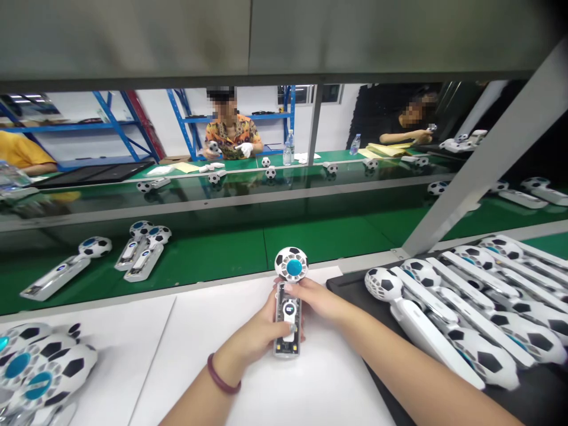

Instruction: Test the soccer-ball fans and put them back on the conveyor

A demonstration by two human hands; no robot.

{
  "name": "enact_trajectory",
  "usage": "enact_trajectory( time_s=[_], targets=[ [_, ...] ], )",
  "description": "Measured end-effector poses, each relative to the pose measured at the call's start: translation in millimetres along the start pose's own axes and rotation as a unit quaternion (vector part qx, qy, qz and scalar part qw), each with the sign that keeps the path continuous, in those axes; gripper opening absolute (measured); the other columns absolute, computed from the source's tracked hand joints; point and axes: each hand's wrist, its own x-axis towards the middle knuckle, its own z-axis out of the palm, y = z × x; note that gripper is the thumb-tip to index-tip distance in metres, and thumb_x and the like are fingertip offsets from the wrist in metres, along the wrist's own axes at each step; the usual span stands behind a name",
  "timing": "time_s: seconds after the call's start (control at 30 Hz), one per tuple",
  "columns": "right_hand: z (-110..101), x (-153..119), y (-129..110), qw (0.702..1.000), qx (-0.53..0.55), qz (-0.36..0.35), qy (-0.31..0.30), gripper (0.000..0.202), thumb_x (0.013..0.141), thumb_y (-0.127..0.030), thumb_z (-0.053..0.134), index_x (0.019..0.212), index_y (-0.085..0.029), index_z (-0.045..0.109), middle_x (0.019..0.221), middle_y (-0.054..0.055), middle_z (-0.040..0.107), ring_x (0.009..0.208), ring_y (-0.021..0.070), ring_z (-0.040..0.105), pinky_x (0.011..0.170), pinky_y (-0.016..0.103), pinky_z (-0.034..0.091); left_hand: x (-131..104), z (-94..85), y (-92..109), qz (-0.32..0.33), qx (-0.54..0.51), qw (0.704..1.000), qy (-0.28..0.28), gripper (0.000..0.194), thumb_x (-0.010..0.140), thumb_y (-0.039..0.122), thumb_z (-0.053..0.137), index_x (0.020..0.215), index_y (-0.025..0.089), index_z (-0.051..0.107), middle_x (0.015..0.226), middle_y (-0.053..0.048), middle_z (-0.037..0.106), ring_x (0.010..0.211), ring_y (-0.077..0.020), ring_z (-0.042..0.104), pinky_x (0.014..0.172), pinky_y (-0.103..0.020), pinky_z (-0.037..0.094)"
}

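Note:
Upright over the white work surface is a handheld fan (288, 343) with a black-and-white soccer-ball head, a blue round centre and a clear handle with a small lit display. My left hand (262, 325) wraps the handle from the left, its thumb lying on the front below the display. From the right, my right hand (316, 296) grips the top of the handle just under the ball head, thumb in front. The fingers behind the handle are mostly hidden.
A black tray (350, 285) packed with rows of similar fans stands at right. Several soccer-ball heads (48, 367) lie at lower left. More fans (146, 254) rest on the green conveyor (222, 254). A slanted metal post (470, 142) rises at right; co-workers sit across.

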Motion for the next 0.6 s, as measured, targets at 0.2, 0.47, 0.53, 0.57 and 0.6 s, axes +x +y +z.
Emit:
enact_trajectory(
  time_s=[0.2, 0.47, 0.53, 0.57, 0.6],
  targets=[
    [3, -6, -7, 0.997, 0.046, -0.028, -0.062, 0.040, 0.073, -0.044, 0.066, 0.104, -0.019, 0.060, 0.103, 0.007, 0.062, 0.070, 0.0143, 0.060, 0.065, 0.027, 0.048, -1, 1.4, -4, -0.029, 0.022, 0.999, -0.026, 0.081, 0.067, 0.021, 0.069, 0.129, 0.022, 0.016, 0.087, -0.005, 0.057, 0.073, -0.0202, 0.060, 0.068, -0.037, 0.047],
    [6, -6, -2, 0.993, 0.106, -0.026, -0.047, 0.037, 0.072, -0.044, 0.066, 0.098, -0.018, 0.063, 0.070, 0.002, 0.060, 0.067, 0.0157, 0.059, 0.065, 0.027, 0.048, 1, 2.0, -5, -0.010, 0.026, 0.999, -0.031, 0.075, 0.068, 0.018, 0.067, 0.127, 0.024, 0.021, 0.085, -0.002, 0.056, 0.071, -0.0183, 0.060, 0.067, -0.035, 0.047],
    [9, -7, -3, 0.989, 0.141, -0.027, -0.040, 0.040, 0.069, -0.044, 0.068, 0.098, -0.017, 0.063, 0.075, 0.003, 0.061, 0.066, 0.0151, 0.059, 0.059, 0.025, 0.047, 2, 1.4, -5, -0.006, 0.033, 0.999, -0.034, 0.072, 0.068, 0.018, 0.067, 0.126, 0.023, 0.024, 0.084, -0.002, 0.057, 0.070, -0.0180, 0.060, 0.067, -0.035, 0.047],
    [10, -8, -6, 0.988, 0.145, -0.019, -0.040, 0.042, 0.068, -0.045, 0.068, 0.099, -0.017, 0.062, 0.078, 0.004, 0.062, 0.064, 0.0150, 0.059, 0.056, 0.025, 0.047, 2, 0.9, -5, -0.004, 0.037, 0.999, -0.038, 0.071, 0.069, 0.019, 0.067, 0.126, 0.023, 0.025, 0.084, -0.002, 0.057, 0.070, -0.0183, 0.060, 0.066, -0.035, 0.047],
    [12, -10, -11, 0.990, 0.134, -0.005, -0.040, 0.045, 0.067, -0.047, 0.068, 0.100, -0.017, 0.062, 0.079, 0.005, 0.063, 0.061, 0.0154, 0.059, 0.051, 0.025, 0.045, 2, 0.4, -4, -0.002, 0.039, 0.998, -0.042, 0.072, 0.069, 0.020, 0.068, 0.127, 0.023, 0.026, 0.085, -0.003, 0.057, 0.071, -0.0186, 0.060, 0.067, -0.035, 0.047]
  ],
)
